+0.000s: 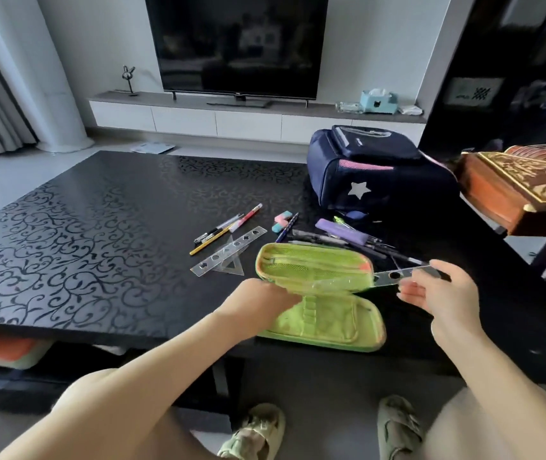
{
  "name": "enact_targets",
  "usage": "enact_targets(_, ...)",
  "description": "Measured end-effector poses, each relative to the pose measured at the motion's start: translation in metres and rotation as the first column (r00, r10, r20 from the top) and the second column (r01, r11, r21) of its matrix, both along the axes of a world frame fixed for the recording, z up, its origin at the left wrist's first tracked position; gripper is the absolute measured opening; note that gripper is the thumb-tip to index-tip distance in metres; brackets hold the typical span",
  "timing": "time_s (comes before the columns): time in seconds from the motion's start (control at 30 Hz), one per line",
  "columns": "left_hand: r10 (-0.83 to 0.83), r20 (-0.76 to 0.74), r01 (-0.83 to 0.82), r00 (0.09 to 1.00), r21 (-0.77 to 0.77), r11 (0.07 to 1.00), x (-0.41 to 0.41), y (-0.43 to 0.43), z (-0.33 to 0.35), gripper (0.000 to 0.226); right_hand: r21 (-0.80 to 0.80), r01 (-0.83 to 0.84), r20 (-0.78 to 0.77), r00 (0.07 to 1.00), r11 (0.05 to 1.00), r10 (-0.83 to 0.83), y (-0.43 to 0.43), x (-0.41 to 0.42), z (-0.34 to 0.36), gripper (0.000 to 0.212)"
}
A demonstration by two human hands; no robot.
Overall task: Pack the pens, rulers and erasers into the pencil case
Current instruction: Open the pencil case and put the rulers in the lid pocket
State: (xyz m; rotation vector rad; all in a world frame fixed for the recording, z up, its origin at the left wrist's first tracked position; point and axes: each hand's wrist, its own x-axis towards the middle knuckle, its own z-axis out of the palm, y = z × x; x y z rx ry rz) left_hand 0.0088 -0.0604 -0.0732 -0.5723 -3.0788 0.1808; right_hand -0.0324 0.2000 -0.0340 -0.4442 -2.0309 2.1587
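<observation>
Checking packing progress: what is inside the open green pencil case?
Only a clear ruler, pinched by the right hand, angles into the pencil case. Nothing else shows in it. The left hand covers its left edge, and what the mesh pocket holds is unclear.

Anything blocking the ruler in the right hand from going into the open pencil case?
Nothing visible does. The clear ruler, pinched by the right hand, reaches over the open pencil case; the left hand sits at the case's left side.

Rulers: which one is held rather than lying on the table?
The straight ruler with the round hole, pinched in the right hand over the green pencil case. The stencil ruler and triangle lie on the table.
</observation>
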Motion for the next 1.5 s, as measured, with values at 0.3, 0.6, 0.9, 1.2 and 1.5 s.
enact_targets(0.3, -0.092, 0.258, 0.113, 0.962, -0.068, 0.991, -0.020, 0.011, -0.006, 0.053, -0.014, 0.005, 0.049, 0.999, 1.000, -0.004, 0.039, 0.008, -0.014, 0.037)
enact_targets(0.6, -0.130, 0.328, 0.226, 0.936, -0.275, 0.934, -0.018, 0.022, 0.009, 0.046, -0.184, -0.082, 0.161, 0.980, 0.979, 0.113, 0.042, 0.015, -0.018, 0.025)
enact_targets(0.9, -0.128, 0.212, 0.184, 0.969, -0.269, 0.945, -0.022, 0.015, 0.010, 0.031, -0.202, -0.065, 0.169, 0.981, 0.977, 0.100, 0.045, 0.034, -0.025, 0.023)
enact_targets(1.2, -0.002, 0.239, 0.028, 0.971, -0.102, 0.994, -0.024, 0.018, 0.018, 0.020, -0.145, 0.041, 0.118, 0.993, 0.989, -0.024, 0.033, 0.040, -0.033, 0.028)
enact_targets(1.5, 0.006, 0.179, -0.046, 0.984, 0.220, 0.974, -0.047, 0.015, 0.060, 0.025, 0.014, 0.036, 0.103, 0.994, 0.999, -0.037, -0.023, 0.028, -0.046, 0.030)
